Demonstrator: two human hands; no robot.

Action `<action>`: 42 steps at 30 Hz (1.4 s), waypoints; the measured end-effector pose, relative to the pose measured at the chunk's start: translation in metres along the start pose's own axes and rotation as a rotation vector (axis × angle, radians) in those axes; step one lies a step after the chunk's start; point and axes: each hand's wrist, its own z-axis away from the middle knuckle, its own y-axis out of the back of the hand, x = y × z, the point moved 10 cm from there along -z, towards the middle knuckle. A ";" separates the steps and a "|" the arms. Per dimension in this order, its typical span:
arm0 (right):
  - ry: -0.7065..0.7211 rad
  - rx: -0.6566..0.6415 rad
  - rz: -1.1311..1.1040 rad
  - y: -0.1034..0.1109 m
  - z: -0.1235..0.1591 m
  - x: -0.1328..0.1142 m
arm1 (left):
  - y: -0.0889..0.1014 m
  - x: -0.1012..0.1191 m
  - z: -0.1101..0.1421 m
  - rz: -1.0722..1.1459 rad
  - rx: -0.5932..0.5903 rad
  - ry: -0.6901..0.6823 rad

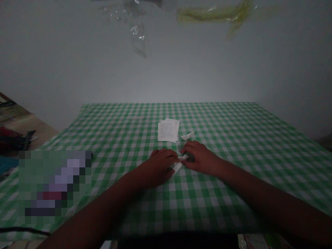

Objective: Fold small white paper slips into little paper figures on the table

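Observation:
My left hand (162,166) and my right hand (197,157) meet near the middle of a green-and-white gingham tablecloth (233,138). Between their fingertips is a folded white paper strip (178,167), which both hands seem to pinch. A small dark object (191,157) partly shows beside my right fingers, and most of it is hidden. Just beyond my hands lies a small folded white paper piece (187,135). Farther on sits a small stack of printed white paper sheets (167,130), untouched by either hand.
A pixelated patch (54,183) hides something on the cloth at the left. A black cable (23,230) runs along the lower left. The table's far edge meets a grey wall (166,69) with clear plastic (136,31) and a yellow-green strip (215,14) at its top.

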 end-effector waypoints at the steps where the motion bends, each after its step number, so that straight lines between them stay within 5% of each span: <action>1: 0.009 -0.015 0.003 -0.002 0.001 -0.001 | 0.001 -0.001 0.000 0.002 0.001 0.004; 21: -0.129 -0.012 -0.037 -0.009 0.003 0.008 | 0.002 -0.015 0.000 0.057 0.107 0.032; 28: -0.121 0.060 -0.115 -0.003 0.001 0.007 | 0.006 -0.013 0.001 0.090 0.179 -0.047; 42: -0.010 0.154 -0.262 0.008 0.001 0.000 | 0.013 -0.014 0.000 0.093 0.171 0.004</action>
